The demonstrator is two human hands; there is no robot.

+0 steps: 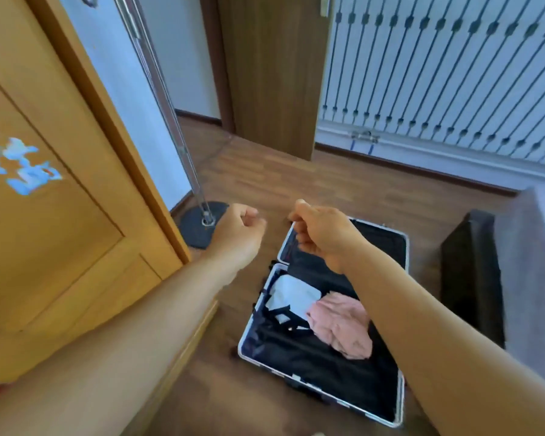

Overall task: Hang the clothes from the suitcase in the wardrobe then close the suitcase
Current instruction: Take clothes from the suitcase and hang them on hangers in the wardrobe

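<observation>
An open suitcase (pixel 387 401) with a silver rim and dark lining lies on the wooden floor. Its near half holds a white garment (pixel 293 295) and a crumpled pink garment (pixel 343 322). The far half looks bare. Both my arms reach forward above it. My left hand (pixel 238 226) hovers with curled fingers and holds nothing, left of the suitcase's far corner. My right hand (pixel 321 231) hangs over the far half, fingers curled downward, nothing visible in it. The orange wooden wardrobe door (pixel 60 184) stands at the left.
A metal pole (pixel 170 105) on a dark round base (pixel 199 223) stands just right of the wardrobe door. A brown door (pixel 271 67) is at the back, a barred window (pixel 447 67) at the right, a dark box (pixel 469 272) right of the suitcase.
</observation>
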